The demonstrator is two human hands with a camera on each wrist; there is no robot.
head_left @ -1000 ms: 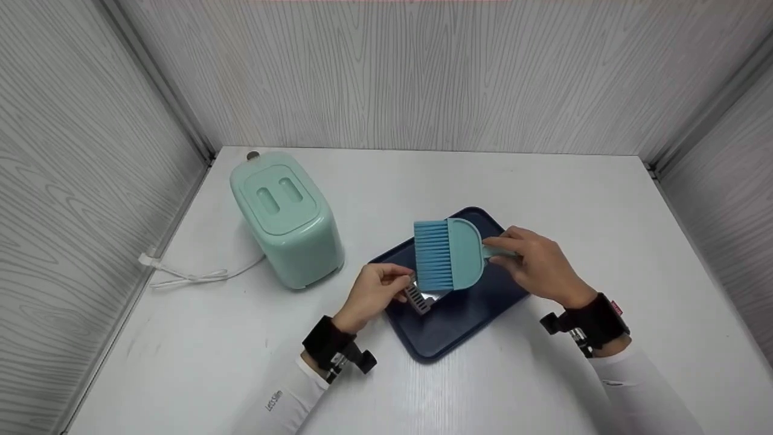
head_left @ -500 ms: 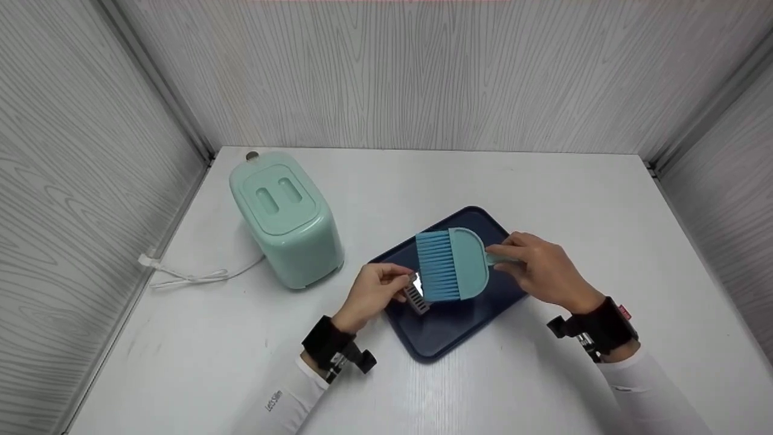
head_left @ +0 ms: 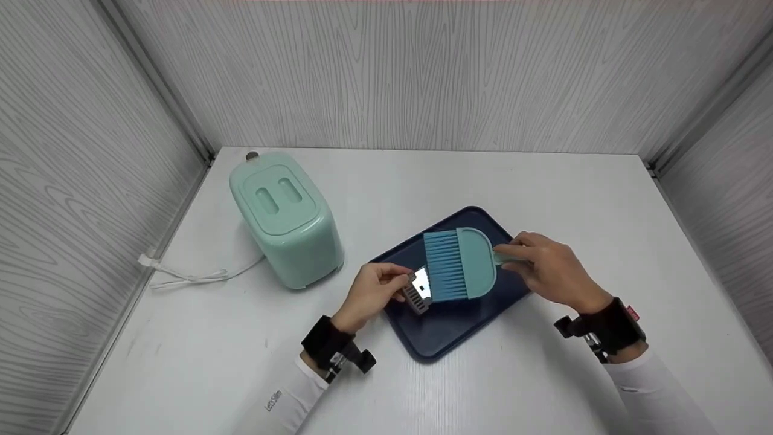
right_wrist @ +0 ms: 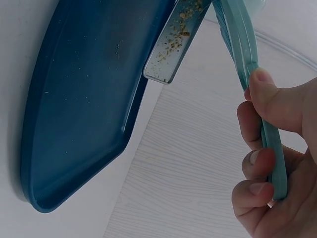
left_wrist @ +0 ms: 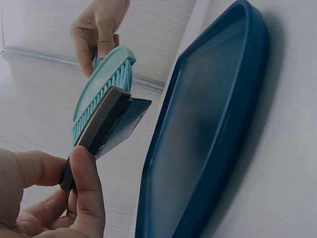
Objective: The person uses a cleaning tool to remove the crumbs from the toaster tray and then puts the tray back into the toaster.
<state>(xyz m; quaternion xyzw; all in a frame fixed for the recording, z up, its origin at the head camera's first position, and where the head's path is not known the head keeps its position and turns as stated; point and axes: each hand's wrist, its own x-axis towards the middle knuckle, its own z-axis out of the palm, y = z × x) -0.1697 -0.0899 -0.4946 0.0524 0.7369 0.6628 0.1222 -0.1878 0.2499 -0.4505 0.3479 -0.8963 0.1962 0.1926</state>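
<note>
Table (head_left: 392,187): is white
Green appliance (head_left: 287,211): nearer left edge than right
Cord (head_left: 193,278): near left edge
Blue tray (head_left: 435,338): between the side edges

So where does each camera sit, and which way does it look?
Head: on the head, facing forward and down over toaster, tray and brush; left hand, right hand and sleeves show.
Left wrist: worn there, facing the metal plate; left hand close, right hand beyond.
Right wrist: worn there, facing brush and crumbs; only the right hand shows.
Both wrist views share tray, metal plate and brush.
</note>
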